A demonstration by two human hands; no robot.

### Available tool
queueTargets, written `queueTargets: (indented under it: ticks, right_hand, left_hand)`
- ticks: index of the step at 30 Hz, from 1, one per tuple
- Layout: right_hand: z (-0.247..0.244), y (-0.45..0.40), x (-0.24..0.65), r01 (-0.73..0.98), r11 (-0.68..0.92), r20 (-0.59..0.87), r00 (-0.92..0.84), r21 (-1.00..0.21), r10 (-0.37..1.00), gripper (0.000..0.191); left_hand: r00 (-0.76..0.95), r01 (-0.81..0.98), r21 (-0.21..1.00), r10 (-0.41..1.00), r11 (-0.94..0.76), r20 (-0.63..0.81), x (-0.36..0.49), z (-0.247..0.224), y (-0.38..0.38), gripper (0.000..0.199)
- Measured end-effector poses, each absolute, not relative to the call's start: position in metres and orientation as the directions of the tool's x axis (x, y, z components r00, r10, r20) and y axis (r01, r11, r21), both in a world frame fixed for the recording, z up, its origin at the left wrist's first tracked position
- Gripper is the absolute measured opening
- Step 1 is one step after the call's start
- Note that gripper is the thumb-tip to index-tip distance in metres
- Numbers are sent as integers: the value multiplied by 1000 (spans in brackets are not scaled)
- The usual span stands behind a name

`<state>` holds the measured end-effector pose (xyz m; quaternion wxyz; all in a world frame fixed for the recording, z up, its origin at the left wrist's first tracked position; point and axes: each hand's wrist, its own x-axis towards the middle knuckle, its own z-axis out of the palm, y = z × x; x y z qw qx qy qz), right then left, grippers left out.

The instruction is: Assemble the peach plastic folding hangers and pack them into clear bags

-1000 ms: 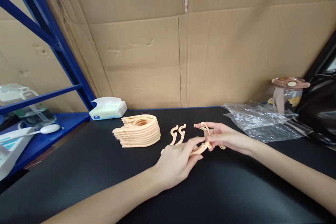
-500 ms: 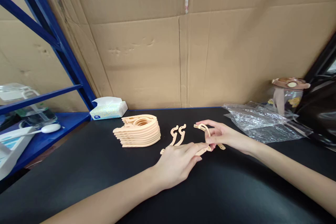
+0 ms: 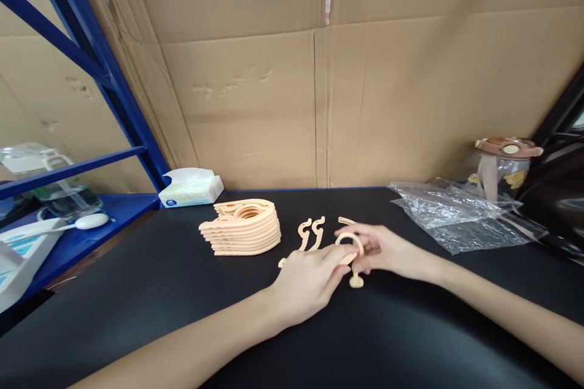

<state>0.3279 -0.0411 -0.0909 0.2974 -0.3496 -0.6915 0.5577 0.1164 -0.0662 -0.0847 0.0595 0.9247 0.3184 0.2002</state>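
Note:
My left hand point(image 3: 311, 279) is closed over a peach plastic hanger arm point(image 3: 349, 259); most of it lies under the fingers, and one end shows past the wrist side. My right hand point(image 3: 381, 249) pinches a curved hanger hook point(image 3: 350, 236) of the same plastic, its arch upward and its knob-like foot hanging below. Hook and arm meet or overlap at the left fingertips; whether they are joined I cannot tell. Two loose S-ended hanger arms point(image 3: 318, 232) lie just beyond my left hand. Behind the right fingers, another slim peach piece point(image 3: 347, 220) rests on the black table point(image 3: 401, 328).
A neat stack of folded peach hangers point(image 3: 244, 234) stands left of the hands, with a tissue pack point(image 3: 191, 187) behind it. Crumpled clear plastic bags point(image 3: 456, 213) and a brown-lidded bottle point(image 3: 508, 161) sit at the right. Cardboard point(image 3: 246, 103) walls the back.
My right hand has turned the hook and brought it left and slightly down to the left fingertips; its foot now hangs in view. My left hand stays nearly in place.

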Motion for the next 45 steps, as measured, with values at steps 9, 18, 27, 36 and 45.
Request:
queueTargets:
  ticks: [9, 18, 27, 36, 45]
  right_hand:
    - [-79, -39, 336, 157, 174, 95, -417, -972, 904, 58]
    - [-75, -41, 337, 85, 67, 25, -418, -994, 908, 56]
    - [-82, -38, 338, 78, 39, -4, -481, -996, 876, 58]
    - [-80, -40, 337, 122, 60, -5, -474, -991, 881, 59]
    - [-80, -40, 336, 139, 111, 38, -444, -984, 895, 56]
  left_hand:
    - [684, 569, 269, 629, -777, 369, 114, -85, -66, 33]
    - [685, 564, 281, 629, -777, 367, 113, -88, -64, 41]
    - [738, 500, 244, 556, -831, 382, 113, -87, -65, 39]
    - [732, 531, 256, 589, -808, 343, 113, -86, -65, 32]
    - [720, 558, 266, 618, -786, 316, 113, -86, -67, 30]
